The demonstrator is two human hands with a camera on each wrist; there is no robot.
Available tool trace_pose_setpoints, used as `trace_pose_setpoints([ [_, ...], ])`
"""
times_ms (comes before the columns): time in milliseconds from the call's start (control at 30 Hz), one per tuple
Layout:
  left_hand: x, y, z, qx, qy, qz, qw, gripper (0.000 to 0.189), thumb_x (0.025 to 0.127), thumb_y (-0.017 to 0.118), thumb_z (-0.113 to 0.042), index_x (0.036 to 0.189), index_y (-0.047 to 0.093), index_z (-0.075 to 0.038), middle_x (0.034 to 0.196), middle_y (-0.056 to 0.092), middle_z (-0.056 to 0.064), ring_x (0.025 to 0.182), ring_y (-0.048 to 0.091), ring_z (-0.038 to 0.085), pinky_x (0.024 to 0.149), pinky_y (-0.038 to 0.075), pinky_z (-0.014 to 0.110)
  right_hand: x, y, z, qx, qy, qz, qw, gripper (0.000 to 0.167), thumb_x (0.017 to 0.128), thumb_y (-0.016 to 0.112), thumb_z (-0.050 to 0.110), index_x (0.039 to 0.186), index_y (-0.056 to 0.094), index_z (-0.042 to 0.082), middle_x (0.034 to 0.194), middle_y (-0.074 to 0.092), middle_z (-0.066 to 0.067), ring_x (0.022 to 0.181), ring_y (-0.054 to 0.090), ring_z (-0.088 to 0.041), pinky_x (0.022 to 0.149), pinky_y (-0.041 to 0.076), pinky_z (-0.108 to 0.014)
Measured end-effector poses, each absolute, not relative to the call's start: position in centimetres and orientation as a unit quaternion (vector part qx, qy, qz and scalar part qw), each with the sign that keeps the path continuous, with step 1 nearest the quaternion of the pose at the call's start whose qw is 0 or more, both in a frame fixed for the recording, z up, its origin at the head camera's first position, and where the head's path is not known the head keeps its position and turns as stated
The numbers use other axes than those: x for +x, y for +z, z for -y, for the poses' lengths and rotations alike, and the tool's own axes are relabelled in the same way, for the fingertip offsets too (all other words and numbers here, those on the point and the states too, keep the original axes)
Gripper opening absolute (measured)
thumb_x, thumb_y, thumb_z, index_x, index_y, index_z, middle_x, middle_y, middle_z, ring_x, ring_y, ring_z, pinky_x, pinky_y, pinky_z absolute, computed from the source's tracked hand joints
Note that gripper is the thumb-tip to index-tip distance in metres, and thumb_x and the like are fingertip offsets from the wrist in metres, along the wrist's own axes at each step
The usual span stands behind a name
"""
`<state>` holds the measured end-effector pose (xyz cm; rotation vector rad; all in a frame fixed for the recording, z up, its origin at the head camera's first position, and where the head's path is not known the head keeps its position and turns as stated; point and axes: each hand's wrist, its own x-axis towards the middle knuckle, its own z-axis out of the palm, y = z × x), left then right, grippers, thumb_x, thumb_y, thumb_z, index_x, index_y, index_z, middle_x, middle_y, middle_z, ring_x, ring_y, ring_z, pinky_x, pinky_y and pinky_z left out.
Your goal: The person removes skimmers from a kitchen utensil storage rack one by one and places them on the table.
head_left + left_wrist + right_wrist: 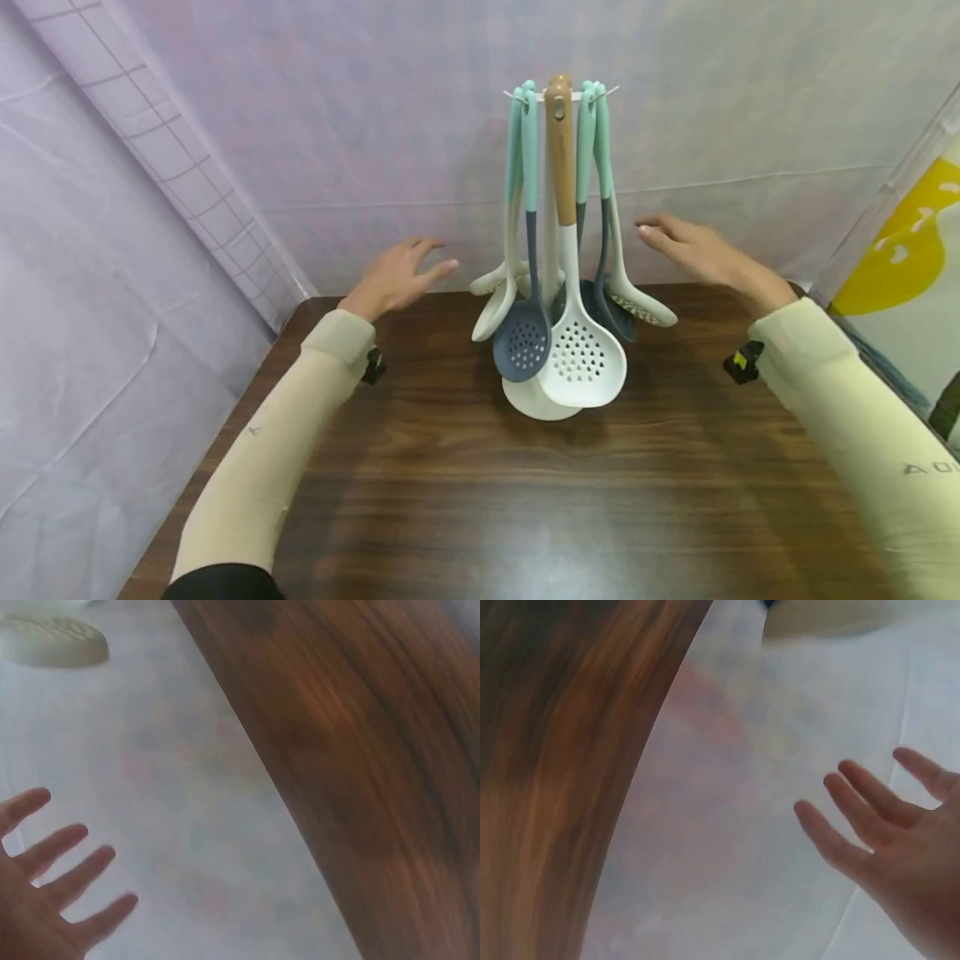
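A white utensil stand on the table carries several hanging kitchen tools. In front hangs a white skimmer with a wooden handle; beside it is a dark grey slotted spoon with a mint handle. Cream-headed tools hang at both sides, among them a spoon on the left and a slotted tool on the right. My left hand hovers left of the stand, fingers spread, holding nothing. On the other side my right hand is held in the air, fingers extended, apart from the tools.
The dark wooden table reaches back to a pale cloth backdrop. White sheeting hangs along the left side. At the right edge is a panel with a yellow pattern.
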<state>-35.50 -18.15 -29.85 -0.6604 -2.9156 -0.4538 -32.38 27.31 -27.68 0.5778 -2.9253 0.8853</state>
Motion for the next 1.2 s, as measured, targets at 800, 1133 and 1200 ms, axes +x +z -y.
trace_pose_setpoints([
  [800, -29.2, -35.8, 12.1, -0.327, -0.439, 0.825, 0.139, 0.073, 0.099, 0.049, -0.069, 0.137, 0.06, -0.007, 0.135, 0.065, 0.013, 0.126, 0.062, 0.032, 0.105, 0.053, 0.05, -27.0, -34.5, -24.9, 0.276, 0.502, 0.818, 0.039, 0.051, 0.109, 0.045, 0.017, 0.159, 0.038, 0.007, 0.16, 0.042, -0.023, 0.13, 0.049, 0.005, 0.103, 0.042, -0.012],
  [1133, -29.4, -36.4, 11.4, -0.304, -0.467, 0.826, 0.089, 0.054, 0.104, 0.055, -0.048, 0.142, 0.057, -0.01, 0.147, 0.058, 0.012, 0.135, 0.059, 0.037, 0.111, 0.049, 0.051, -26.9, -34.2, -24.4, 0.259, 0.489, 0.831, 0.059, 0.046, 0.111, 0.041, 0.021, 0.155, 0.048, 0.011, 0.155, 0.051, -0.017, 0.126, 0.05, 0.005, 0.102, 0.038, -0.012],
  [1200, -29.4, -36.3, 11.5, -0.298, -0.472, 0.826, 0.082, 0.055, 0.103, 0.057, -0.049, 0.143, 0.056, -0.011, 0.146, 0.058, 0.012, 0.131, 0.061, 0.038, 0.106, 0.053, 0.052, -26.9, -34.2, -24.5, 0.252, 0.483, 0.836, 0.064, 0.045, 0.11, 0.041, 0.021, 0.154, 0.05, 0.012, 0.153, 0.054, -0.017, 0.124, 0.052, 0.005, 0.101, 0.039, -0.013],
])
